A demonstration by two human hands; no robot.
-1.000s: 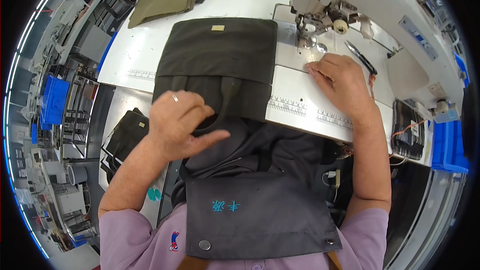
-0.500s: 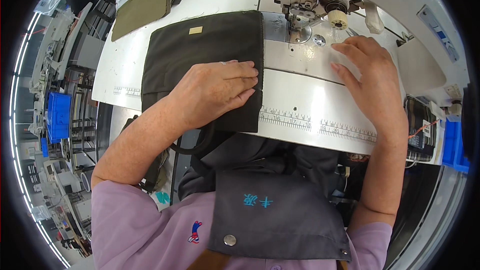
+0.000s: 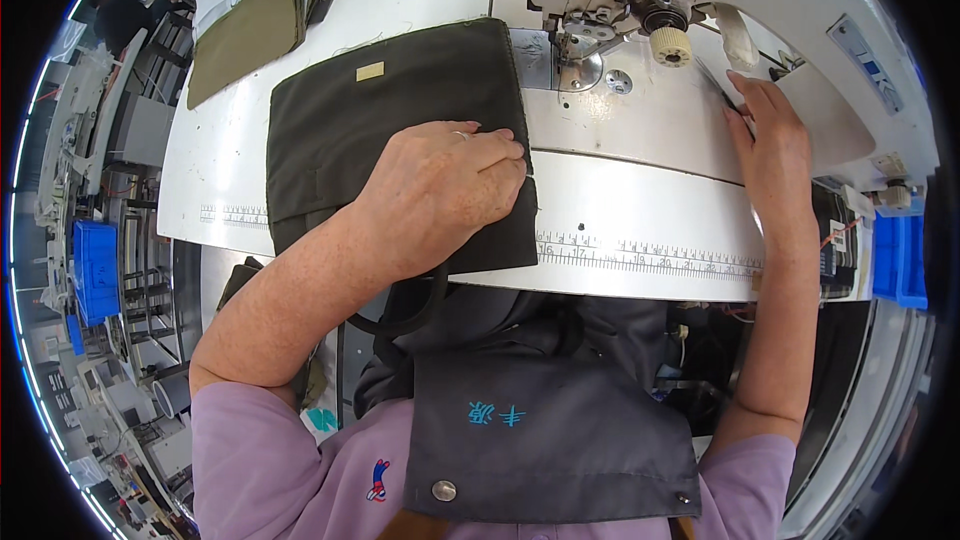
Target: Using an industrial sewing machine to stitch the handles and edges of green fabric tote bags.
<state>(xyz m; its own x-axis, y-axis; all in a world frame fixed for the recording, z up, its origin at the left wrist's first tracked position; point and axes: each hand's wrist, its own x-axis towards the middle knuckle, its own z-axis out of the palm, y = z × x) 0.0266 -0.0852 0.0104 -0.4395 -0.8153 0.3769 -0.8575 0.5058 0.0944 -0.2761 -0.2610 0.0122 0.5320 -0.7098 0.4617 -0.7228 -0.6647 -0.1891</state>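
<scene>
A dark olive fabric panel (image 3: 330,130) with a small pale yellow label lies on the sewing table, left of the needle area. My left hand (image 3: 445,185) rests over its right side, with the fingers curled and closed on the raw edge. A bit of white shows beside these fingertips. Well to the right, my right hand (image 3: 775,145) closes its thumb and fingers on a slim pointed metal tool (image 3: 712,76), whose exact kind I cannot make out. The sewing machine's presser foot and needle area (image 3: 578,50) stand just beyond the panel's upper right corner.
A stack of olive and white cut pieces (image 3: 245,35) lies at the far left of the white table (image 3: 640,200). The machine head (image 3: 840,70) overhangs the far right. A printed ruler (image 3: 650,258) runs along the near edge. Blue bins (image 3: 95,270) stand off left.
My right hand has shifted right and closed on the metal tool. My left hand's fingers, flat before, have curled at the panel's edge, which has turned slightly.
</scene>
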